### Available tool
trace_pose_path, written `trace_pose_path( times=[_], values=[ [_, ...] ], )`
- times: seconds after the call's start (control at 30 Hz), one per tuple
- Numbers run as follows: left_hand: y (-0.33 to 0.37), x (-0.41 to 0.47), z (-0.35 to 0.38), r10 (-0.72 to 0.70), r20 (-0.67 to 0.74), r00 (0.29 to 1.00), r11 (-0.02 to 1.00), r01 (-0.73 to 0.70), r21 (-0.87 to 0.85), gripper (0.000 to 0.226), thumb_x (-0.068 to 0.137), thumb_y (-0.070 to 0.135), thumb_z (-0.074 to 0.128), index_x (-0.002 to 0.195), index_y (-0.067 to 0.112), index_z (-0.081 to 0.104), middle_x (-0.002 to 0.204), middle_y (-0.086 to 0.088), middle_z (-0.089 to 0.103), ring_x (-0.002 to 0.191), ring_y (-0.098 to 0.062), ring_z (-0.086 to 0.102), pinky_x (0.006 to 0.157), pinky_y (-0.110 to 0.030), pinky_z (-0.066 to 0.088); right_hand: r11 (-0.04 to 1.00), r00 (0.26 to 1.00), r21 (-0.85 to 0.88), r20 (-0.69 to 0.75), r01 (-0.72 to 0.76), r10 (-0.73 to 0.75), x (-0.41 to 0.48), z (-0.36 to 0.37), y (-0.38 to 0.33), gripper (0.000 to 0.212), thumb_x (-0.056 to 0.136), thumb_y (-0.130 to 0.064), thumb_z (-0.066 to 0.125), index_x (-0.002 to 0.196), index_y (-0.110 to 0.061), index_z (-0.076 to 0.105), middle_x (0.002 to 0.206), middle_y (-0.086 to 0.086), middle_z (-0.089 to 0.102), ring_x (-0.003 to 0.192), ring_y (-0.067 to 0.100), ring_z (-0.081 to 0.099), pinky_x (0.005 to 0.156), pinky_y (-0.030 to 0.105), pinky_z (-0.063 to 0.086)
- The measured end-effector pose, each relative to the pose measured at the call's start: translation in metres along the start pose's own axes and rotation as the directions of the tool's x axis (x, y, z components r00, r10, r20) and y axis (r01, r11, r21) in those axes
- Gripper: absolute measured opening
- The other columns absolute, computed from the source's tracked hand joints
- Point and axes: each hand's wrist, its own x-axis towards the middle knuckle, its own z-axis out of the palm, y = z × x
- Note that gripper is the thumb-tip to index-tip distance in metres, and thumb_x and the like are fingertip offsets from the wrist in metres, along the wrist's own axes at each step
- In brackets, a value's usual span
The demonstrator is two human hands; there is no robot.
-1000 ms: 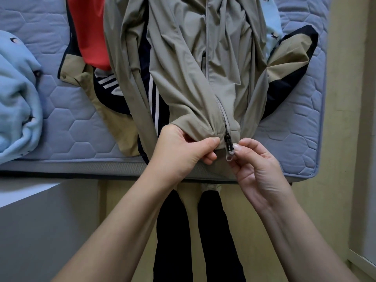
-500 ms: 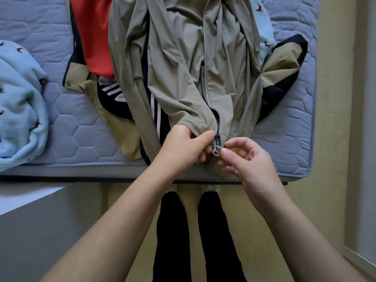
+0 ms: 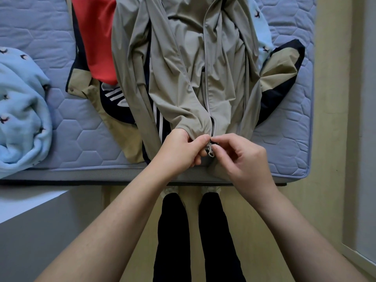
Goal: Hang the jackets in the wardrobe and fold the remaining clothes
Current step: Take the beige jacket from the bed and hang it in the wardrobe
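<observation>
Bare quilted mattress [image 3: 67, 117] lies open in 2 places: a band between the light-blue fleece garment [image 3: 22, 110] at left and the central heap, and a narrower strip along the right edge beyond the tan-and-navy jacket [image 3: 280, 72]. The centre is blocked by the beige jacket [image 3: 183, 78] spread over a red garment [image 3: 97, 41] and a navy striped garment [image 3: 120, 104]. At the near edge the left hand [image 3: 181, 149] and right hand [image 3: 242, 157] pinch its hem close together, while the floor [image 3: 333, 180] right of the mattress is open.

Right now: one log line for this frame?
jacket: laid on bed, over other clothes | left hand: pinches hem | right hand: pinches zip at hem
</observation>
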Motion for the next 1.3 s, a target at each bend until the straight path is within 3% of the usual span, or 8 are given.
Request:
trace_pose_path(
  times=[0.37, 0.6, 0.73, 0.87, 0.97, 1.07, 1.17, 1.3],
  values=[
    [-0.014, -0.018, 0.002, 0.025, 0.008, 1.000, 0.910, -0.026, 0.414, 0.041, 0.092, 0.036, 0.056, 0.062, 0.008, 0.050, 0.057, -0.005, 0.051, 0.052, -0.019, 0.047, 0.053, -0.029, 0.036, 0.944, 0.997, -0.330, -0.056, 0.023, -0.044, 0.035, -0.011, 0.018, 0.007, 0.086, -0.007, 0.063, 0.081, -0.003, 0.065, 0.073, 0.009, 0.067, 0.067, 0.026, 0.062, 0.064, 0.028, 0.041],
    [-0.037, -0.029, -0.009, -0.031, -0.007, 0.999, 0.982, 0.032, 0.186, 0.044, 0.092, 0.033, 0.057, 0.081, -0.009, 0.052, 0.059, -0.007, 0.039, 0.055, -0.020, 0.036, 0.057, -0.034, 0.033, 0.935, 0.995, -0.338, 0.043, 0.103, -0.094, 0.056, -0.002, 0.015, 0.010, 0.089, -0.009, 0.060, 0.084, -0.002, 0.065, 0.075, 0.010, 0.067, 0.071, 0.028, 0.062, 0.065, 0.037, 0.048],
    [-0.063, -0.038, -0.012, -0.069, -0.037, 0.997, 0.927, 0.078, 0.368, 0.044, 0.091, 0.034, 0.059, 0.059, 0.010, 0.041, 0.047, 0.005, 0.038, 0.045, -0.012, 0.035, 0.044, -0.018, 0.028, 0.925, 0.996, -0.376, -0.045, 0.058, -0.080, 0.071, -0.011, 0.020, 0.011, 0.090, -0.010, 0.058, 0.085, -0.002, 0.064, 0.077, 0.011, 0.066, 0.073, 0.027, 0.061, 0.067, 0.031, 0.042],
    [-0.077, -0.031, -0.021, -0.135, -0.030, 0.990, 0.947, 0.138, 0.289, 0.028, 0.091, 0.035, 0.058, 0.087, 0.008, 0.059, 0.085, -0.015, 0.068, 0.079, -0.029, 0.062, 0.076, -0.038, 0.049, 0.911, 0.994, -0.399, 0.010, 0.102, -0.107, 0.084, -0.007, 0.015, 0.011, 0.091, -0.010, 0.057, 0.087, -0.003, 0.065, 0.081, 0.011, 0.067, 0.076, 0.028, 0.062, 0.069, 0.034, 0.044],
    [-0.073, -0.022, -0.032, -0.263, -0.031, 0.964, 0.940, 0.263, 0.219, 0.035, 0.090, 0.038, 0.059, 0.072, 0.009, 0.062, 0.053, 0.003, 0.057, 0.053, -0.017, 0.052, 0.056, -0.025, 0.044, 0.912, 0.991, -0.389, 0.021, 0.126, -0.129, 0.089, -0.006, 0.008, 0.011, 0.091, -0.011, 0.057, 0.088, -0.003, 0.065, 0.080, 0.011, 0.067, 0.075, 0.027, 0.061, 0.069, 0.036, 0.046],
    [-0.057, -0.017, -0.045, -0.438, -0.080, 0.895, 0.760, 0.417, 0.499, 0.045, 0.088, 0.054, 0.053, 0.076, 0.011, 0.059, 0.061, 0.004, 0.059, 0.056, -0.014, 0.057, 0.049, -0.018, 0.042, 0.914, 0.989, -0.379, 0.031, 0.146, -0.145, 0.091, -0.009, 0.001, 0.011, 0.091, -0.011, 0.058, 0.088, -0.002, 0.065, 0.080, 0.012, 0.067, 0.075, 0.028, 0.061, 0.069, 0.039, 0.048],
    [-0.028, -0.010, -0.045, -0.080, -0.311, 0.947, 0.567, 0.300, 0.767, 0.058, 0.079, 0.068, 0.052, 0.097, 0.013, 0.050, 0.091, 0.001, 0.056, 0.083, -0.021, 0.056, 0.063, -0.033, 0.044, 0.912, 0.985, -0.373, 0.062, 0.171, -0.159, 0.091, -0.008, -0.007, 0.011, 0.090, -0.010, 0.059, 0.088, -0.002, 0.065, 0.081, 0.013, 0.067, 0.077, 0.031, 0.062, 0.070, 0.044, 0.049],
    [0.012, 0.013, -0.025, 0.296, -0.171, 0.940, 0.595, -0.041, 0.803, 0.047, 0.084, 0.057, 0.056, 0.112, 0.020, 0.053, 0.108, 0.003, 0.059, 0.102, -0.021, 0.056, 0.085, -0.038, 0.042, 0.905, 0.980, -0.374, 0.076, 0.201, -0.186, 0.098, -0.010, -0.014, 0.010, 0.089, -0.009, 0.059, 0.088, -0.001, 0.065, 0.081, 0.012, 0.067, 0.077, 0.031, 0.062, 0.069, 0.042, 0.049]
  ],
)
